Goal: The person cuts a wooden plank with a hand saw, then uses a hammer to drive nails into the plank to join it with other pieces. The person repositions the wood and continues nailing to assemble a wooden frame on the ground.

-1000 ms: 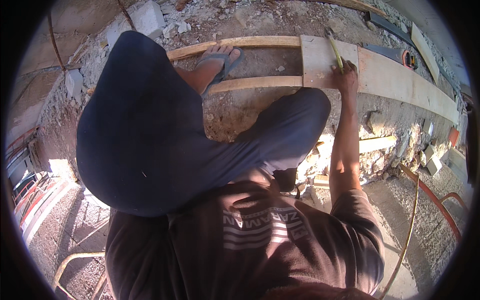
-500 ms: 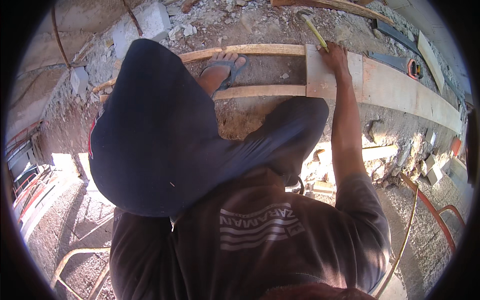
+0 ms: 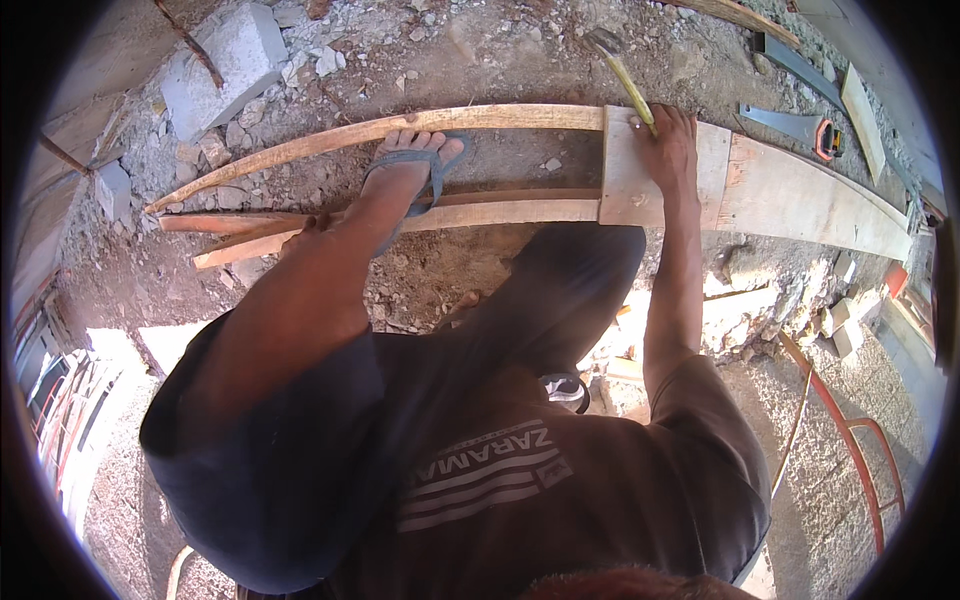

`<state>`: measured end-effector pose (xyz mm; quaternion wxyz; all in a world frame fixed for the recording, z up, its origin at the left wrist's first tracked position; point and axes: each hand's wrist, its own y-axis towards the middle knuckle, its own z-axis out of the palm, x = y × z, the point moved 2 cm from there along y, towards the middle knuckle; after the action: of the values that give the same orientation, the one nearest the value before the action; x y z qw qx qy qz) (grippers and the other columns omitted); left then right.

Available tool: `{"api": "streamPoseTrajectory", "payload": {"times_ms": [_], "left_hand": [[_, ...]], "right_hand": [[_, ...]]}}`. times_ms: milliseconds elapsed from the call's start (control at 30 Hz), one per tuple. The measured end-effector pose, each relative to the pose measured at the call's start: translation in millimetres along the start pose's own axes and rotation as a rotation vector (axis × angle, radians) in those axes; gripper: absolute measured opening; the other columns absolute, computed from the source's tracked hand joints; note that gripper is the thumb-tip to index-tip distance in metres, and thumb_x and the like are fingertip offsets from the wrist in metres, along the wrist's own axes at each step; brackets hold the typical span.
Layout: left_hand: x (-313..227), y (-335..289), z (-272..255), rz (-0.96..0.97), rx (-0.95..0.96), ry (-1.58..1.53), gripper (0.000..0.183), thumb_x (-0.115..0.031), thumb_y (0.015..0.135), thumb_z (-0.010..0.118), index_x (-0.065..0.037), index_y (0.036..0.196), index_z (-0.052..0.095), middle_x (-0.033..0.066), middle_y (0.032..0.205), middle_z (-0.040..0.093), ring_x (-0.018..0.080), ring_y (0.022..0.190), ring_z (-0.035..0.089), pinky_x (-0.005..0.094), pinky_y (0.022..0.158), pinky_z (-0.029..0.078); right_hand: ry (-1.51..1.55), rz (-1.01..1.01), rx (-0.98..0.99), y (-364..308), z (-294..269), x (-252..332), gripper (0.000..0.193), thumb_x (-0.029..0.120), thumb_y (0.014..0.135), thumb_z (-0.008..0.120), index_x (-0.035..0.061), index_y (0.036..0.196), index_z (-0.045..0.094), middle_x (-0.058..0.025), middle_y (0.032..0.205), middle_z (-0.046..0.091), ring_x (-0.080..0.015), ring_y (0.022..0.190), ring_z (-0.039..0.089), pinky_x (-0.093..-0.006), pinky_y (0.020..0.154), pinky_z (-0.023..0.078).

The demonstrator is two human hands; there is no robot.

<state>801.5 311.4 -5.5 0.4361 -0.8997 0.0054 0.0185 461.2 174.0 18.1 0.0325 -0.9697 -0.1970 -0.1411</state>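
My right hand [image 3: 672,150] is closed round the yellow handle of a hammer [image 3: 630,85] and rests on a square plywood piece [image 3: 625,165]. The hammer's head lies on the rubble beyond. The plywood bridges two long wooden strips, a far one [image 3: 480,117] and a near one [image 3: 520,212]. Mostly hidden behind my bare shin, my left hand [image 3: 314,228] shows only some bent fingers. They seem to grip a reddish wooden strip [image 3: 235,222] beside the near strip's left end. My sandalled foot [image 3: 415,160] stands between the strips.
A longer plywood panel [image 3: 800,190] continues right. Past it lie a handsaw [image 3: 785,122], a dark metal bar [image 3: 795,70] and a pale board [image 3: 863,125]. Concrete blocks [image 3: 225,70] and a rusty bar [image 3: 190,45] are far left. A red metal frame [image 3: 835,420] stands near right.
My raised knee has swung left and toward me, uncovering the strips' left ends and my left fingers. The view has shifted slightly. My right hand stays on the plywood with the hammer.
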Motion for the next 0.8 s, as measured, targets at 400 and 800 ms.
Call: {"api": "streamPoseTrajectory", "payload": {"times_ms": [400, 800], "left_hand": [[125.8, -91.9, -133.1, 0.313, -0.046, -0.091, 0.038, -0.032, 0.091, 0.067, -0.007, 0.119, 0.067, 0.0108, 0.108, 0.066, 0.0301, 0.091, 0.067, 0.045, 0.083, 0.051], [-128.9, 72.2, -95.6, 0.655, -0.529, -0.166, 0.091, -0.041, 0.073, 0.084, -0.01, 0.149, 0.044, 0.0131, 0.116, 0.057, 0.029, 0.1, 0.064, 0.043, 0.079, 0.055]], "right_hand": [[0.002, 0.09, -0.024, -4.7, 4.6, 3.5, 0.035, 0.026, 0.09, 0.072, 0.0037, 0.116, 0.068, -0.0156, 0.119, 0.067, -0.0386, 0.125, 0.055, -0.0562, 0.114, 0.033], [0.091, 0.141, 0.018, -8.6, -2.1, 2.4, 0.033, 0.025, 0.091, 0.07, 0.0059, 0.119, 0.068, -0.0157, 0.122, 0.066, -0.039, 0.127, 0.053, -0.055, 0.114, 0.032]]}}
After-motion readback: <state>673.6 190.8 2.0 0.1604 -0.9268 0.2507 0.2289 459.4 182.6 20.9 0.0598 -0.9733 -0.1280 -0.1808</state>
